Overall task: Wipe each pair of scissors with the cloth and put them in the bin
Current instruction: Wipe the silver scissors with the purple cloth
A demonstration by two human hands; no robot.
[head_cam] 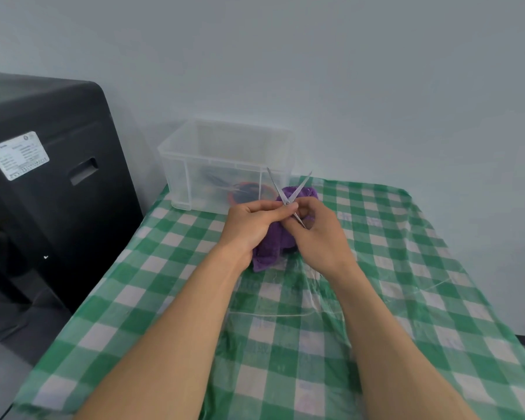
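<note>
Head view, largest thing first. At far left, beside the table, a black machine (43, 183) with a white label. Under everything, a table (406, 298) covered in green-and-white check. At its far left corner, against the wall, a clear plastic bin (194, 159), with blurred coloured shapes inside, too vague to name.

Just in front of the bin, raised off the table: left hand (249, 225), fingers curled round a bunched purple cloth (270, 247), thumb and forefinger up at the pivot of the scissors (287, 194). Right hand (319, 234), fingers closed on the handle end, handles themselves hidden. Smallest, between both hands, the scissors: slim, bare steel, blades spread in a narrow V, tips pointing up and away toward the bin.

Judged as mid-wipe. To do it well:
- Hold the right-hand grip steady.
- Fold cloth over one blade at a time.
- Draw from pivot out to tip along the flat, never into the edge.
- Keep fingertips behind the cloth.
- Close the blades before lowering into the bin.
</note>
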